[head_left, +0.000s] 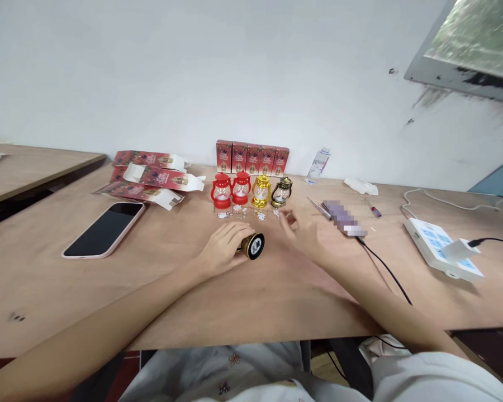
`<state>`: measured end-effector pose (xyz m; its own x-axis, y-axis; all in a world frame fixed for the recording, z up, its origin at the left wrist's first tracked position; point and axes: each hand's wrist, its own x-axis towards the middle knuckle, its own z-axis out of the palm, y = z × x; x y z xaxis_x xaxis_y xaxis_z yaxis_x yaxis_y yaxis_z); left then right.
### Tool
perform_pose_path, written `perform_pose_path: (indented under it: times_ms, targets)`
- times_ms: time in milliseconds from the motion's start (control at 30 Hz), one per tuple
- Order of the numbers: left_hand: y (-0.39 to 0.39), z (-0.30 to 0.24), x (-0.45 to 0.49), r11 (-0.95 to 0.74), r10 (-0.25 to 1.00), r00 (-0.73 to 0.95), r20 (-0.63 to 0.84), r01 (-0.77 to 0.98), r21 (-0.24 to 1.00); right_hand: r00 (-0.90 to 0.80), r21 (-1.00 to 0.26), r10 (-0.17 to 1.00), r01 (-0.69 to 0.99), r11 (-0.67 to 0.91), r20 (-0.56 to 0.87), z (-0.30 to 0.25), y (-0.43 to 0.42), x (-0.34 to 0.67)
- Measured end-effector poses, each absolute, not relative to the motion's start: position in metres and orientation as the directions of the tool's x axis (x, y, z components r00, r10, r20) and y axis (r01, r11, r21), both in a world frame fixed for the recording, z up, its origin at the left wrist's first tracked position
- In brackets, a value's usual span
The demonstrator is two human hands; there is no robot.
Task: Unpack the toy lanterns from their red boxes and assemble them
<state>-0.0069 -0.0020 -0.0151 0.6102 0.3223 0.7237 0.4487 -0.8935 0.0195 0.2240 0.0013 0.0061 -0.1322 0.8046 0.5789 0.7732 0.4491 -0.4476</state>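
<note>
My left hand (224, 245) is closed round a small gold lantern (254, 245) lying on its side on the wooden table (243, 301), its black base facing me. My right hand (302, 230) hovers just right of it, fingers loosely curled and blurred, near several tiny parts (245, 213) scattered on the table. Behind them stand two red lanterns (230, 190), a gold lantern (261, 191) and a dark bronze lantern (281, 191) in a row.
Several red boxes (252, 158) stand against the wall; opened, flattened boxes (151, 176) lie left. A phone (104, 229) lies face up at left. A screwdriver (318, 207), a plastic bottle (318, 164), a white power strip (442, 248) and a black cable (385, 268) are at right.
</note>
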Motion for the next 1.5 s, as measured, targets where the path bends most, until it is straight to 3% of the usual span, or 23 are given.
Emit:
perform_pose_path:
  times_ms: [233,433,533,633,800,967,1133,1233,1367,1500]
  targets:
    - [-0.001,-0.016,-0.007,-0.905,0.349,0.561,0.750,0.410,0.115,-0.257,-0.621,0.785,0.495,0.608,0.564,-0.010,-0.046,0.194]
    - [0.001,-0.018,-0.007,-0.916,0.273,0.553,0.787,0.399,0.038,-0.230,-0.917,0.927,0.203,0.344,0.297,-0.019,-0.042,0.184]
    - [0.002,-0.017,-0.008,-0.901,0.244,0.561,0.791,0.432,-0.029,-0.255,-0.970,0.938,0.004,0.243,0.234,-0.024,-0.037,0.183]
    - [0.001,-0.015,-0.009,-0.870,0.248,0.576,0.779,0.486,-0.083,-0.257,-0.974,0.940,-0.076,0.213,0.225,-0.026,-0.033,0.182]
    - [-0.001,-0.014,-0.009,-0.807,0.323,0.541,0.777,0.586,-0.071,-0.290,-0.975,0.935,-0.141,0.169,0.204,-0.025,-0.030,0.182]
    - [-0.003,-0.017,-0.007,-0.754,0.280,0.491,0.825,0.644,-0.127,-0.280,-0.961,0.925,-0.175,0.213,0.256,-0.026,-0.029,0.181]
    - [-0.002,-0.018,-0.007,-0.713,0.448,0.288,0.847,0.687,0.143,-0.241,-0.928,0.896,-0.071,0.366,0.372,-0.031,-0.032,0.183]
    - [0.001,-0.017,-0.007,-0.715,0.520,0.249,0.817,0.650,0.257,-0.242,-0.882,0.863,0.051,0.468,0.444,-0.032,-0.032,0.185]
    - [0.006,-0.017,-0.008,-0.769,0.543,0.303,0.783,0.554,0.319,-0.273,-0.831,0.833,0.160,0.532,0.481,-0.031,-0.032,0.187]
    - [0.007,-0.018,-0.010,-0.800,0.500,0.352,0.791,0.537,0.268,-0.310,-0.845,0.835,0.149,0.514,0.454,-0.027,-0.033,0.188]
